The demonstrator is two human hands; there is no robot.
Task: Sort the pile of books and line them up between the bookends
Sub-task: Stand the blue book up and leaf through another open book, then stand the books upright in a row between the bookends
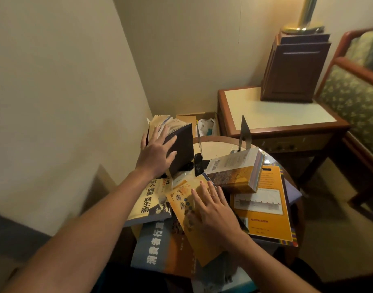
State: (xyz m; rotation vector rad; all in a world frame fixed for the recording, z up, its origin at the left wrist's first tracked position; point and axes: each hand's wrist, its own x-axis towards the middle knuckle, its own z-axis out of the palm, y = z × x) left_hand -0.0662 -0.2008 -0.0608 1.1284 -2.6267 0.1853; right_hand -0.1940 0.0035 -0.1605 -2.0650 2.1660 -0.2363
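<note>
A dark-covered book (182, 149) stands upright at the table's far left, its pages fanned at the top. My left hand (155, 154) is clasped around its near edge. My right hand (213, 210) lies flat, fingers spread, on a yellow book (181, 199) in the pile. A thick book (234, 172) leans tilted on the pile to the right. Two thin metal bookends stand behind: the left bookend (199, 142) beside the dark book, the right bookend (244, 134) further right. The pile also holds a cream book (147, 199), a blue-grey book (154, 246) and a large orange book (268, 206).
The books lie on a small round table (215, 144). Behind it are a wooden side table (276, 115) carrying a dark wooden box (293, 68) and a lamp base (301, 28). A cardboard box (202, 123) sits in the corner. An upholstered chair (354, 87) is at right, a wall at left.
</note>
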